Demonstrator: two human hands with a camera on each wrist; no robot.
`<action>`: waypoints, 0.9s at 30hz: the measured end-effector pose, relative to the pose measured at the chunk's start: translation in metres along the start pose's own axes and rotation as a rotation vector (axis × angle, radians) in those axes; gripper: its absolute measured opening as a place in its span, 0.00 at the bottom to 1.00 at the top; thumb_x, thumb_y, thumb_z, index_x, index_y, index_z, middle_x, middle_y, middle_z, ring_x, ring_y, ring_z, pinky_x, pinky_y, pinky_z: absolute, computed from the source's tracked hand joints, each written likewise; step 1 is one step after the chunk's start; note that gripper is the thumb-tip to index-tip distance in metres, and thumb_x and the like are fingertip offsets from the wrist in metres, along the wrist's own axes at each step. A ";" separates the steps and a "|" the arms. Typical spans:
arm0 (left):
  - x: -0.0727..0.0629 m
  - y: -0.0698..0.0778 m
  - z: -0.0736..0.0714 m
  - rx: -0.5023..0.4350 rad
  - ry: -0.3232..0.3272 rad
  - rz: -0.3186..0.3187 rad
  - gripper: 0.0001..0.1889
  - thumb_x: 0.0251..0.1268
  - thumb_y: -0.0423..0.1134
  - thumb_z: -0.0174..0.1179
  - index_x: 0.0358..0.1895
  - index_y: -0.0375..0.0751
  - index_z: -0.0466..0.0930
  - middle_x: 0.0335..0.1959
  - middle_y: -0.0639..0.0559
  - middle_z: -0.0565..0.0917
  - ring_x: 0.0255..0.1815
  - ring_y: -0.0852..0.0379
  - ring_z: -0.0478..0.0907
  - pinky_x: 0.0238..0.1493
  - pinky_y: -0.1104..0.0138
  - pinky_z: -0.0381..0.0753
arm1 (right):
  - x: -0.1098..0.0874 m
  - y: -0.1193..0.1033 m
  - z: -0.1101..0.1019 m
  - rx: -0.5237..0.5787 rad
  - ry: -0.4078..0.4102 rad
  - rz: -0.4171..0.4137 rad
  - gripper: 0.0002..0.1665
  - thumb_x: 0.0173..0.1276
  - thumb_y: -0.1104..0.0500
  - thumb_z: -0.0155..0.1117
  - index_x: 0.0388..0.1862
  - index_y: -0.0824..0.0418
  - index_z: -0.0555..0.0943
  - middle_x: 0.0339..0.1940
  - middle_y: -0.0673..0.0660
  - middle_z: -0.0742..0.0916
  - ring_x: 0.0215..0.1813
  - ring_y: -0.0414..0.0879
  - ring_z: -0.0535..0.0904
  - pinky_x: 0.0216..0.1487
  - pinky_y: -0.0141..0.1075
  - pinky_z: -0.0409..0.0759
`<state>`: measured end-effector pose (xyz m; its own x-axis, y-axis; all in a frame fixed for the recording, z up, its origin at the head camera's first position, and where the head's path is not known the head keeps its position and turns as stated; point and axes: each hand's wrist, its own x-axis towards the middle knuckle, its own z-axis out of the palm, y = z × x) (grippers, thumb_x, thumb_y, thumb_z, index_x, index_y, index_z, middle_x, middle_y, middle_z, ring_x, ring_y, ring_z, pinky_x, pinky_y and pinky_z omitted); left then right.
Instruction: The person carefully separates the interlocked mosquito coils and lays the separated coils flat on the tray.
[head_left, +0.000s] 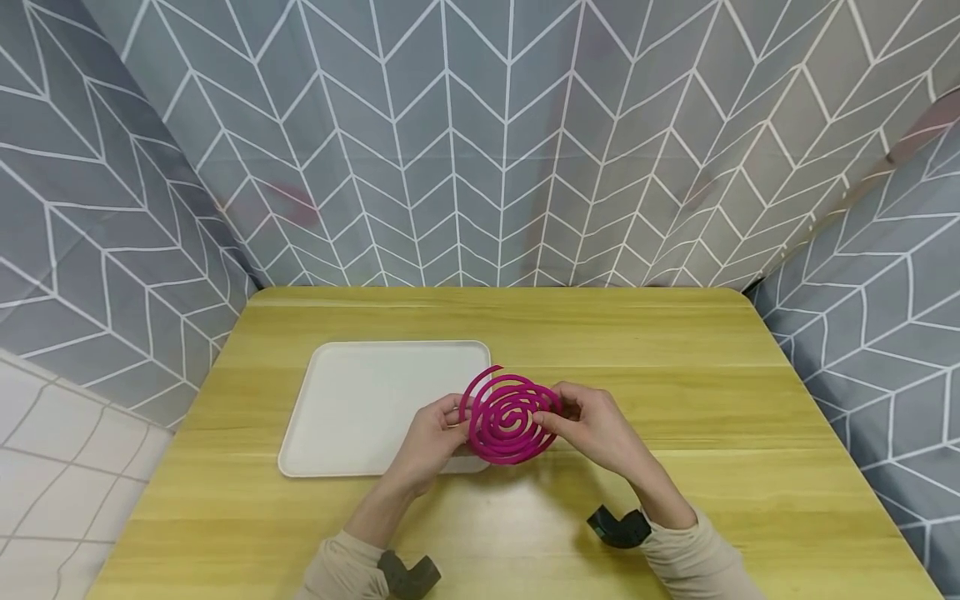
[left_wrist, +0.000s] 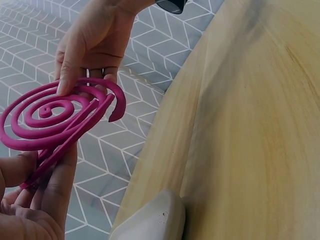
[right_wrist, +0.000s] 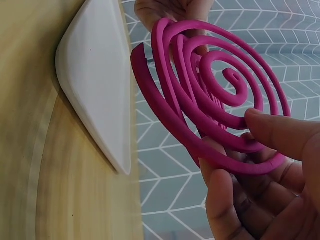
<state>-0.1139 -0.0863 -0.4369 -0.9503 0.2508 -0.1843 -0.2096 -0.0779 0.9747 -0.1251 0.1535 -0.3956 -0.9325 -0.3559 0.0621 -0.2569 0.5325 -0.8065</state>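
Both hands hold a magenta mosquito coil [head_left: 497, 435] up over the table, beside and partly over the tray's right end in the head view. My left hand [head_left: 431, 437] grips its left edge between thumb and fingers. At the opposite edge my right hand [head_left: 596, 425] pinches it, thumb on top of the rings and fingers beneath, as the right wrist view shows. The spirals of the coil [right_wrist: 241, 92] appear in two layers that stand slightly apart at one side. One loose outer end [left_wrist: 119, 107] curves away from the rest.
A white rectangular tray [head_left: 375, 408] lies on the left of the wooden table [head_left: 645, 333]. Grey curtains [head_left: 480, 150] with white chevron lines hang behind and at both sides. A black device [head_left: 618, 527] is strapped at the right wrist, another [head_left: 408, 575] at the left.
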 end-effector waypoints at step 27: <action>-0.004 -0.002 0.000 -0.043 -0.058 -0.038 0.08 0.75 0.33 0.47 0.48 0.30 0.68 0.30 0.51 0.87 0.29 0.59 0.87 0.38 0.61 0.89 | -0.003 0.004 0.003 0.004 0.011 -0.026 0.08 0.66 0.56 0.67 0.31 0.55 0.77 0.23 0.48 0.82 0.25 0.36 0.75 0.25 0.29 0.77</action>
<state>-0.1095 -0.0873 -0.4377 -0.9268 0.3100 -0.2121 -0.2560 -0.1080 0.9606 -0.1225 0.1545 -0.4005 -0.9283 -0.3610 0.0895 -0.2802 0.5205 -0.8066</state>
